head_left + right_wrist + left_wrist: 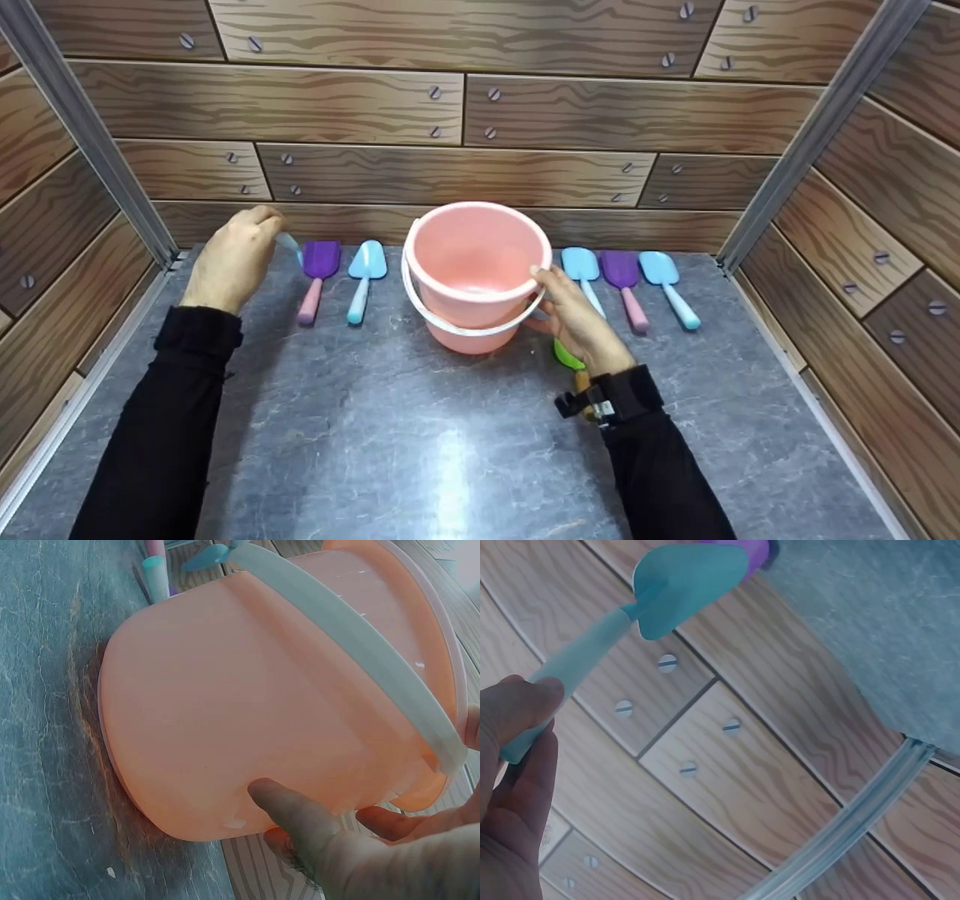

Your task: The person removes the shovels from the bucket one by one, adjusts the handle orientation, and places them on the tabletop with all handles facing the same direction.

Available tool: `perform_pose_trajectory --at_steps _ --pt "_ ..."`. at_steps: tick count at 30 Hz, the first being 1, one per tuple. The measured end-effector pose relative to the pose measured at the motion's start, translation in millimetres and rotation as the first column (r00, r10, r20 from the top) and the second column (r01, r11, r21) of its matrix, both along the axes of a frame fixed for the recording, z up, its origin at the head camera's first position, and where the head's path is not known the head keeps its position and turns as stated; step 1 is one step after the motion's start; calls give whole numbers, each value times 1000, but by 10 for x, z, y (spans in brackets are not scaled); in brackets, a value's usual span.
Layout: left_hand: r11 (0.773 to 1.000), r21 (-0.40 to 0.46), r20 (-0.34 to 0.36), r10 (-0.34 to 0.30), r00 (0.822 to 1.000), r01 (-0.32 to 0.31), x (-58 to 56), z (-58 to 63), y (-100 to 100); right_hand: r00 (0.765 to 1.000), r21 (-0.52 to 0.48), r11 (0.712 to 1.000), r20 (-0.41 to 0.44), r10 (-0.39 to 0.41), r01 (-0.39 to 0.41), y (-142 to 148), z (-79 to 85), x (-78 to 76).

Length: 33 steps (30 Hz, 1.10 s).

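My left hand (pixel 232 259) is raised at the back left and pinches the pale handle of a blue toy trowel (pixel 690 586) between thumb and fingers. The trowel's blade points away from the hand, above a purple toy shovel (pixel 321 260) with a pink handle. A pink bucket (pixel 471 343) stands mid-table with its mouth up and its white handle (pixel 469 330) hanging down at the front. My right hand (pixel 581 319) grips the bucket's right side, with a finger at the rim. Nothing shows inside the bucket.
Right of the purple shovel lies a blue trowel (pixel 367 260). On the right lie a blue shovel (pixel 581 264), a purple shovel (pixel 621 270) and another blue shovel (pixel 660 268). A green tool (pixel 568 355) is partly under my right hand. Wood-patterned walls (pixel 450 172) enclose the grey table (pixel 360 442).
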<state>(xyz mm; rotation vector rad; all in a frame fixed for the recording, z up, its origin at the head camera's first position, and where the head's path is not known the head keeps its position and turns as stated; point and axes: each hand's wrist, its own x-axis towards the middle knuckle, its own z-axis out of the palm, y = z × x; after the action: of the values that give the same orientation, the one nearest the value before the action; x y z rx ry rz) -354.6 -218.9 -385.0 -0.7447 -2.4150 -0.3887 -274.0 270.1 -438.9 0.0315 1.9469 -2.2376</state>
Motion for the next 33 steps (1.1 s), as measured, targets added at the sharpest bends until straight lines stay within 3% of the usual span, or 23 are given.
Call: perform_pose_trajectory --at_steps 13,21,33 --pt "998 -69 14 11 1000 -10 -28 -210 -112 1000 -2 1000 -5 1 -1 -1 -2 -1" --pt "998 -58 66 6 998 -2 -4 -252 -108 1000 -1 1000 -12 1 -1 -4 -5 -5" --pt "996 -81 144 48 988 -36 5 -385 -163 1000 -6 1000 -4 -8 7 -11 -4 -4"
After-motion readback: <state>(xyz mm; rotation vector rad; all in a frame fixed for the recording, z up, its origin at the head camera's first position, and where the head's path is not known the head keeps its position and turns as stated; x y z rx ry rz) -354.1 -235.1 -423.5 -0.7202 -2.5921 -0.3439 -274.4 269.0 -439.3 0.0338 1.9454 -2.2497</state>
